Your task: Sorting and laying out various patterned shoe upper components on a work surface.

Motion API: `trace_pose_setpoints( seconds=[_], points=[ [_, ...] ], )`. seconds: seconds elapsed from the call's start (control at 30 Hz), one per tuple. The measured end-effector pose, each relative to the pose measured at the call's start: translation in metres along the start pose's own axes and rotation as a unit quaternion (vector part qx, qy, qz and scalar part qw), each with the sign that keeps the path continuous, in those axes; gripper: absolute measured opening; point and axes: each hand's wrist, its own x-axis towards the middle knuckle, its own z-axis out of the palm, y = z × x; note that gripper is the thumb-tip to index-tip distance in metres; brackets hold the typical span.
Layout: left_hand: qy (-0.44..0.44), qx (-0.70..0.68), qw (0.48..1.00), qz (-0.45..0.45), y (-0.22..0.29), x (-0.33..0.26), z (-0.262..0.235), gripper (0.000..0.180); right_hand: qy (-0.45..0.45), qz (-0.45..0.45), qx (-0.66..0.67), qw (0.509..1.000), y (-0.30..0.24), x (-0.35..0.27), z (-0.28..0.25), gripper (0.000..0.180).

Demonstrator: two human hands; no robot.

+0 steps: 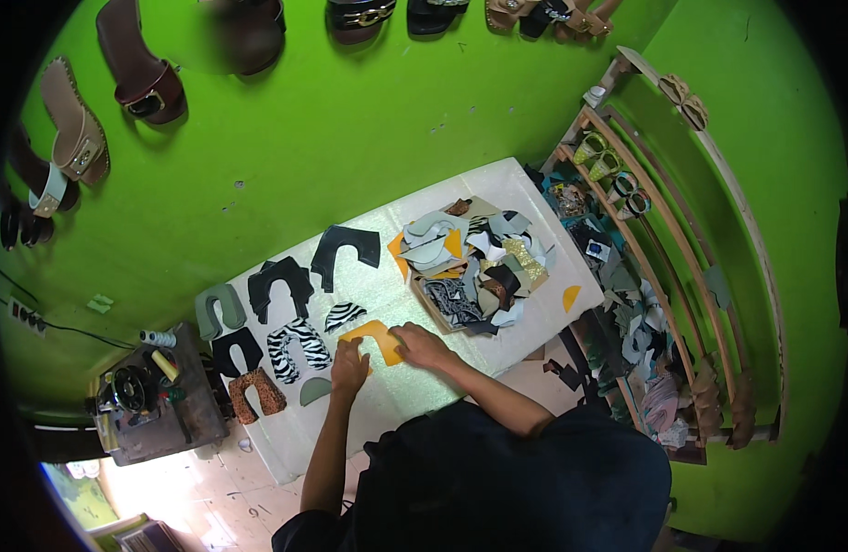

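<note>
Orange cutout (380, 340) lies under flat, spread fingers of left hand (349, 368) and right hand (420, 346), bare tabletop (415, 386) nearer.

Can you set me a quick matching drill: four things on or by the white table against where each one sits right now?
Things:
1. orange cut piece
2. zebra-striped piece
3. heap of mixed scraps
4. sewing machine

Places:
A. far right part of the white table
B. off the table's left end, on a dark stand
C. under the left hand and right hand
D. left of the hands, among the laid-out U-shaped pieces

Pairs: 1-C, 2-D, 3-A, 4-B
</note>
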Motion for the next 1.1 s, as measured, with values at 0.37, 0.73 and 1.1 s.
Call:
trace_pose_setpoints(
  seconds=[0.37, 0.73, 1.1],
  points=[
    [-0.026, -0.335, 0.942, 0.027, 0.122, 0.064, -0.004, 0.027, 0.187, 0.016, 0.16, 0.969, 0.035, -0.037, -0.114, 0.029],
    [-0.081, -0.373, 0.924, -0.017, 0.186, 0.095, 0.033, 0.028, 0.272, -0.025, -0.192, 0.943, 0.119, 0.008, -0.14, 0.024],
    [-0.005, -0.354, 0.935, -0.011, 0.225, 0.112, 0.012, 0.022, 0.32, -0.068, -0.008, 0.945, 0.119, -0.022, -0.197, 0.01]
  ],
)
